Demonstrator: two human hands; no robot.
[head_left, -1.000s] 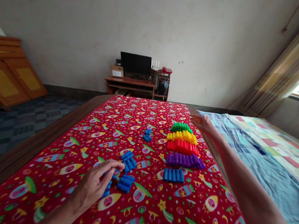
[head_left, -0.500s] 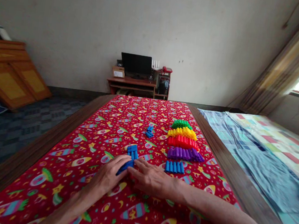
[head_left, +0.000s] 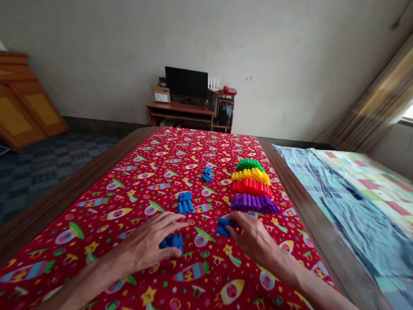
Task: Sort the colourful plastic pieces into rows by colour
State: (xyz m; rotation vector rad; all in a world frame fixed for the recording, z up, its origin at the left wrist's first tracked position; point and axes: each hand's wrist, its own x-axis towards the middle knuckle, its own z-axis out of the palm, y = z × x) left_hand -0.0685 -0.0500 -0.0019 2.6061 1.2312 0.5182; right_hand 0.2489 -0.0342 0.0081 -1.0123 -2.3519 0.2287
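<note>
My right hand (head_left: 252, 232) pinches a few small blue plastic tubes (head_left: 223, 227) between thumb and fingers, right of the middle of the red cloth. The hand covers the spot where a row of blue tubes lay. My left hand (head_left: 152, 238) is open, its fingers apart and arched around a small pile of blue tubes (head_left: 172, 242). I cannot tell whether it touches them. Just beyond it lies another group of blue tubes (head_left: 186, 203), and a smaller cluster of blue tubes (head_left: 207, 175) sits farther off.
Rows of purple tubes (head_left: 255, 202), red tubes (head_left: 252, 187), yellow tubes (head_left: 252, 175) and green tubes (head_left: 250, 165) lie at the right. The red patterned cloth (head_left: 191, 292) covers the table, with dark wooden edges (head_left: 294, 200). A bed (head_left: 363, 217) stands at the right.
My right hand has moved right, away from my left hand, and carries blue tubes. My left hand has opened wider beside the pile. The view has tilted slightly.
</note>
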